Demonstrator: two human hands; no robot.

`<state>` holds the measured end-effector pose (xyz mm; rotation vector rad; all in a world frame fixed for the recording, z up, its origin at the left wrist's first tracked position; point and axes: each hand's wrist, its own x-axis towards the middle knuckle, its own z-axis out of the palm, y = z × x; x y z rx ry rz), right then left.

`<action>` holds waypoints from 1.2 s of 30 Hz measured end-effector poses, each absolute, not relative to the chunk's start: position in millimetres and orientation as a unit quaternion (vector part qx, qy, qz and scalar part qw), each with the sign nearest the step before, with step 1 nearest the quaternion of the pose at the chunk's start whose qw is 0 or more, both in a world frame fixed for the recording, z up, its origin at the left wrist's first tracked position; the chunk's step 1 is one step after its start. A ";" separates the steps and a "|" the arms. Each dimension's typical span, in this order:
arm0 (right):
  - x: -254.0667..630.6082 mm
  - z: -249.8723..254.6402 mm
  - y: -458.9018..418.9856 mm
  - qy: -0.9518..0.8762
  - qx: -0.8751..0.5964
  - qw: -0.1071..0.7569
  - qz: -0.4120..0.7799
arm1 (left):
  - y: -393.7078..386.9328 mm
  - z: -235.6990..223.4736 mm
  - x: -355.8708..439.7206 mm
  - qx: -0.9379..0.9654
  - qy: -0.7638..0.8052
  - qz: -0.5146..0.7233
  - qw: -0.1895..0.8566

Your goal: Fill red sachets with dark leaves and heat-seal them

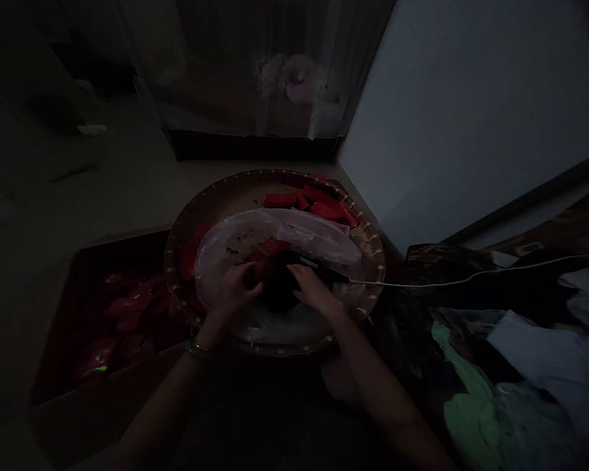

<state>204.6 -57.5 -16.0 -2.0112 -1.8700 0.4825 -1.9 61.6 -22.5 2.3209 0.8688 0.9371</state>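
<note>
The room is very dim. A round woven basket tray (216, 203) lies on the floor in front of me, with a clear plastic sheet (314, 239) spread in it. My left hand (236, 289) and my right hand (310, 286) meet over the middle of the tray, fingers curled on a dark bundle (277, 288) with red packets (271, 248) at its top. Several more red packets (319, 201) lie at the tray's far rim. What the dark bundle is I cannot make out.
A cardboard box (73, 307) of red packets stands at the left. A white cable (471, 278) runs from the tray to the right. Crumpled clothes (476, 392) lie at the right. A pale wall (471, 118) and a sheer curtain (255, 72) close the back.
</note>
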 end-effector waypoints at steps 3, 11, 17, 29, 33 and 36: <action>189.6 -11.9 -49.0 -0.676 -0.703 0.113 0.190 | 61.3 -22.6 -2.1 0.849 0.317 0.341 0.248; 184.2 -3.4 -33.6 -0.670 -0.708 0.065 0.213 | 61.8 -23.0 -2.1 0.849 0.321 0.335 0.252; 180.8 -3.9 -40.5 -0.687 -0.701 0.043 0.187 | 60.9 -21.9 -2.2 0.847 0.321 0.341 0.250; 175.3 -3.4 -37.8 -0.678 -0.703 0.085 0.196 | 61.4 -25.7 -2.4 0.847 0.324 0.337 0.254; 169.4 -8.2 -35.6 -0.705 -0.681 0.057 0.192 | 62.1 -28.8 -2.5 0.847 0.327 0.335 0.254; 169.5 -5.2 -34.1 -0.703 -0.679 0.068 0.200 | 62.2 -27.7 -2.9 0.846 0.325 0.333 0.259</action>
